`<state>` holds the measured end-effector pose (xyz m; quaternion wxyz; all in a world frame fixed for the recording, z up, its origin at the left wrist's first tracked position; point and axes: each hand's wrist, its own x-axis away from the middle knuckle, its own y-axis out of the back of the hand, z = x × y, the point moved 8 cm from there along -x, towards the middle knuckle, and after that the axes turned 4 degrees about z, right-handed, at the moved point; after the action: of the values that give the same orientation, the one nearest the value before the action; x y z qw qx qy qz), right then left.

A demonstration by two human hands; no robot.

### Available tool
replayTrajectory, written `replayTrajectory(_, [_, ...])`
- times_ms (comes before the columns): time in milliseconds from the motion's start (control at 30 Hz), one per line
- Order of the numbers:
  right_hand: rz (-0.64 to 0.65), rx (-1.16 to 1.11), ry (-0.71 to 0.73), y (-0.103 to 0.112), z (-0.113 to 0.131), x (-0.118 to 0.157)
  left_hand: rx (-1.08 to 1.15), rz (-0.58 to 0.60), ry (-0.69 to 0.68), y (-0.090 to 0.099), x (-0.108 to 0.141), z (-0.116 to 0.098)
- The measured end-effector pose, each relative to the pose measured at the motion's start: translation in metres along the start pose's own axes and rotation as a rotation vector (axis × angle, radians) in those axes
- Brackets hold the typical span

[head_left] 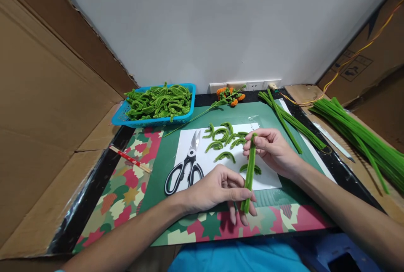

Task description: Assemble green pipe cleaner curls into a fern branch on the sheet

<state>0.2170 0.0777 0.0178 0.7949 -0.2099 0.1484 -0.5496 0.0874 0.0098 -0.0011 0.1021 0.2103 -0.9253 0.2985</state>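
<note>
From the head view, the only one here: the green fuzzy strip (250,169) is up in the air above the front right part of the white paper (267,181), running between both hands. The right hand (276,152) pinches the top end, thumb against fingertips, pretty much no gap. The left hand (221,188) has its thumb pressed on the strip near the lower end with fingers behind it, the others loosely spread. Looks like more than one strand laid side by side, since the bottom end splits; can't count them for sure.

Handling-wise, I'd guess it weighs next to nothing, soft pile outside with something bendy but springy inside, like pipe cleaner. Shouldn't be slippery or break easily, though squeezing hard might flatten the fuzz. Pinching near both ends seems right for keeping the strands lined up.

Around it: curved green pieces (225,157) on the paper, arched like little combs, so the stuff seems to keep a bend. Scissors (192,153) lie to their left, shiny metal blades, dark handles with pale edging. The blue basket (192,100) is holey plastic, heaped with curly green bits. A thin-stemmed orange flower (234,103) sits behind, bumpy and fuzzy. Off right, a small green bundle (295,126) and a thicker green bundle (360,137), both long and straight.
</note>
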Motion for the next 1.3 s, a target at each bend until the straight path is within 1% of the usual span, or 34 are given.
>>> replayTrajectory(100, [-0.005,-0.016,-0.021,-0.001,-0.001,0.001,-0.035,0.005,-0.002,0.001,0.002,-0.001])
replayTrajectory(300, [0.009,-0.086,-0.029,-0.005,-0.003,0.004,-0.195,0.025,-0.028,-0.001,0.007,-0.012])
replayTrajectory(400, [0.005,-0.107,-0.038,-0.005,-0.004,0.004,-0.218,0.038,-0.036,-0.003,0.007,-0.015])
replayTrajectory(633, [0.014,-0.118,-0.02,-0.006,-0.002,0.005,-0.201,0.042,-0.051,-0.002,0.006,-0.014])
replayTrajectory(833, [0.025,-0.112,0.002,-0.007,-0.001,0.005,-0.101,0.11,-0.019,-0.007,0.006,-0.006])
replayTrajectory(933, [0.048,-0.093,0.003,-0.008,0.0,0.003,-0.047,0.117,-0.004,-0.009,0.005,-0.003])
replayTrajectory(1033, [0.049,-0.067,0.021,-0.006,0.003,0.002,0.035,0.073,-0.011,-0.008,0.003,-0.002])
replayTrajectory(1100, [0.04,-0.052,0.037,-0.004,0.004,0.001,0.062,0.025,-0.046,-0.007,0.002,-0.004])
replayTrajectory(1167, [0.039,-0.035,0.046,-0.005,0.005,0.001,0.051,-0.013,-0.089,-0.005,0.001,-0.008])
replayTrajectory(1300, [0.043,0.03,0.047,-0.006,0.004,0.002,-0.047,-0.075,-0.154,0.001,0.003,-0.015])
